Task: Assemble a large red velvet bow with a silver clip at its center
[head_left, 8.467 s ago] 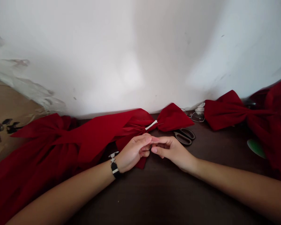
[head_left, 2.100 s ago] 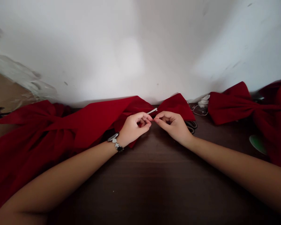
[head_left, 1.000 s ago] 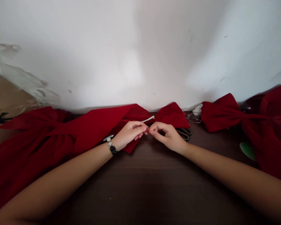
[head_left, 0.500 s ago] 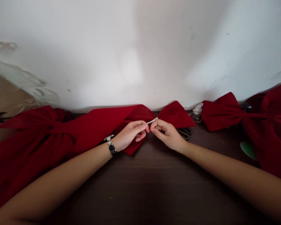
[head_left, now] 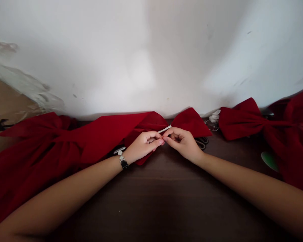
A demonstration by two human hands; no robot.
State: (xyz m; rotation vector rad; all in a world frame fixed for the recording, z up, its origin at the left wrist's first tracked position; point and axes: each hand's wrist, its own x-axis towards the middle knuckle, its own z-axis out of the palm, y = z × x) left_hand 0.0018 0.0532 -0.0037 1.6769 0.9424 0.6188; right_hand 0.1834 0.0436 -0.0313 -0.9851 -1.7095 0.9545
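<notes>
Fingertips (head_left: pixel 161 142) of your left hand (head_left: pixel 143 145) and right hand (head_left: pixel 182 142) meet, pinched close; I cannot tell whether they grip anything. Just behind them, a slim white strip (head_left: pixel 165 129) shows at the middle of your red cloth bow (head_left: pixel 190 121), on the dark brown wooden table (head_left: pixel 151 195).

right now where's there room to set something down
Tabletop shows bare, save a speck, between the forearms, nearer than left hand and right hand; another, smaller, between scissors and green disc. Red fabric crowds the far edge.

Single close head-worn view, forward and down across dark tabletop (head_left: pixel 166 198) toward wall (head_left: pixel 151 57).
</notes>
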